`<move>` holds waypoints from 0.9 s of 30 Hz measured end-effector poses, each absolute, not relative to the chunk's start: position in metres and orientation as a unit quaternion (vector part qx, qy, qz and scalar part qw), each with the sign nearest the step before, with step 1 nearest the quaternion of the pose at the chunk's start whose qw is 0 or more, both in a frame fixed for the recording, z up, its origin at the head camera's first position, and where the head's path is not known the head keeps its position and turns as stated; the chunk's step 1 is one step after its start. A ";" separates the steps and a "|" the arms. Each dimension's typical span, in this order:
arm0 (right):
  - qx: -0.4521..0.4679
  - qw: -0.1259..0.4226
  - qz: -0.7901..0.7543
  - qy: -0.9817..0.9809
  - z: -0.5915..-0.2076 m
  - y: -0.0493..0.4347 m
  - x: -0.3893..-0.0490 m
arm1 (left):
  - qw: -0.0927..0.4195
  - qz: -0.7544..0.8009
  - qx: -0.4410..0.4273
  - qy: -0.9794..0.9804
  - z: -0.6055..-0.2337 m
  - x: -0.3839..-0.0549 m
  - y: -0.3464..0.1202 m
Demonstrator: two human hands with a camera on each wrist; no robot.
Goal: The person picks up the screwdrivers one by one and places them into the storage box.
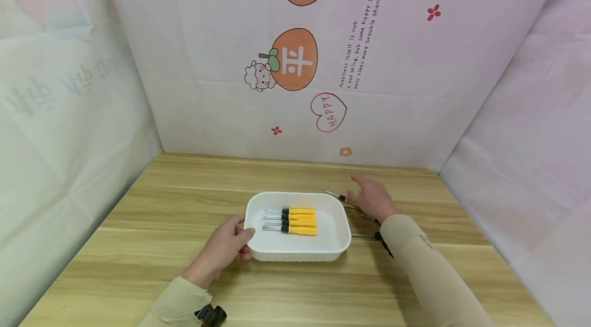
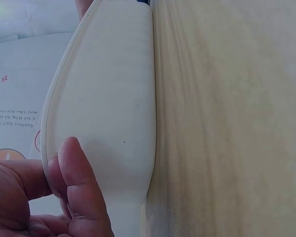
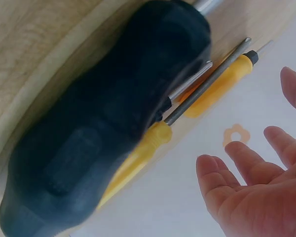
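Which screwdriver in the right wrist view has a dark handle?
The foremost screwdriver, largest in view: its bulky handle is dark, while the yellow-handled screwdrivers lie behind it.

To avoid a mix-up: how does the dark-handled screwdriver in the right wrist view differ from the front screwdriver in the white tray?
The dark-handled screwdriver shows no yellow on its handle; the front screwdriver has a yellow handle with a black collar. The dark-handled screwdriver lies on the wooden table, outside the white tray; the front screwdriver lies inside it. Both have metal shafts.
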State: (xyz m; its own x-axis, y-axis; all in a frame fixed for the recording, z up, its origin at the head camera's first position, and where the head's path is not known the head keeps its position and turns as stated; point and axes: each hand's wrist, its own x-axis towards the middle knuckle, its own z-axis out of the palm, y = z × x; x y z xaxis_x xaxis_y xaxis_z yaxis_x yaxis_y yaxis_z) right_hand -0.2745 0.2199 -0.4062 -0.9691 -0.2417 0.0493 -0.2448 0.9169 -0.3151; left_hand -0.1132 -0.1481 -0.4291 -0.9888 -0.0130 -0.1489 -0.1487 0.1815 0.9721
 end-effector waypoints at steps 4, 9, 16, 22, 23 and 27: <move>0.124 0.005 0.156 -0.980 -0.410 0.221 -0.277 | 0.053 0.638 -0.054 0.766 -0.429 -0.114 -0.148; 0.129 0.004 0.154 -0.980 -0.413 0.222 -0.279 | 0.054 0.637 -0.055 0.767 -0.430 -0.114 -0.148; 0.126 -0.020 0.140 -0.982 -0.419 0.224 -0.283 | 0.052 0.635 -0.053 0.769 -0.428 -0.113 -0.148; 0.122 -0.030 0.126 -0.984 -0.425 0.224 -0.286 | 0.054 0.636 -0.058 0.768 -0.428 -0.115 -0.148; 0.122 -0.031 0.127 -0.984 -0.425 0.224 -0.286 | 0.054 0.636 -0.059 0.767 -0.429 -0.115 -0.147; 0.120 -0.038 0.129 -0.984 -0.425 0.223 -0.285 | 0.054 0.636 -0.060 0.767 -0.430 -0.115 -0.147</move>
